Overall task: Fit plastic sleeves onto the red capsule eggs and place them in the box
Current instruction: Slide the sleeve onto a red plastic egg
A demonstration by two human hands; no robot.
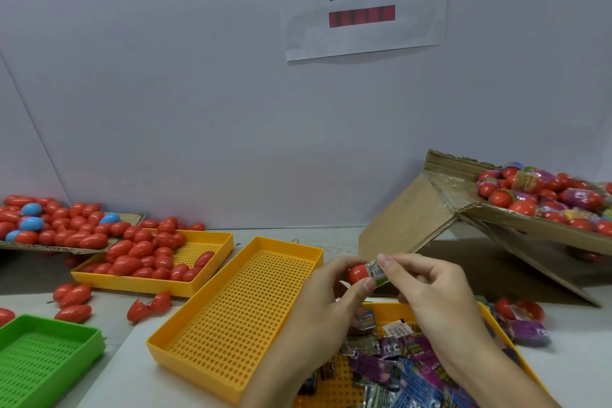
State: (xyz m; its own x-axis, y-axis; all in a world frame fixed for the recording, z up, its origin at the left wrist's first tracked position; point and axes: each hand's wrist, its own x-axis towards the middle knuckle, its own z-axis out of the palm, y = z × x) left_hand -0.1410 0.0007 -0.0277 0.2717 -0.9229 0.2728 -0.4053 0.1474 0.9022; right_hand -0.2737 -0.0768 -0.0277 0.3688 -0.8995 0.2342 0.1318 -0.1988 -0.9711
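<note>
Head view: a red egg (pixel 357 273) is held in the air above the near middle of the worktop (pixel 126 334), with a printed sleeve (pixel 377 272) partly on its right end. The egg's long axis runs roughly left to right; its bare end points left. The left hand (pixel 326 301) pinches the egg between thumb and fingertips, and the right hand (pixel 427 288) pinches the sleeve by its edge. I judge the fitting only half done, and the egg must then go into the tilted cardboard box (pixel 430 209) at the far right, which already holds many sleeved eggs. Much is left: bare eggs fill a yellow tray (pixel 212 240) and a cardboard sheet (pixel 132 217) at the far left, and loose sleeves (pixel 397 371) lie in the near tray
</note>
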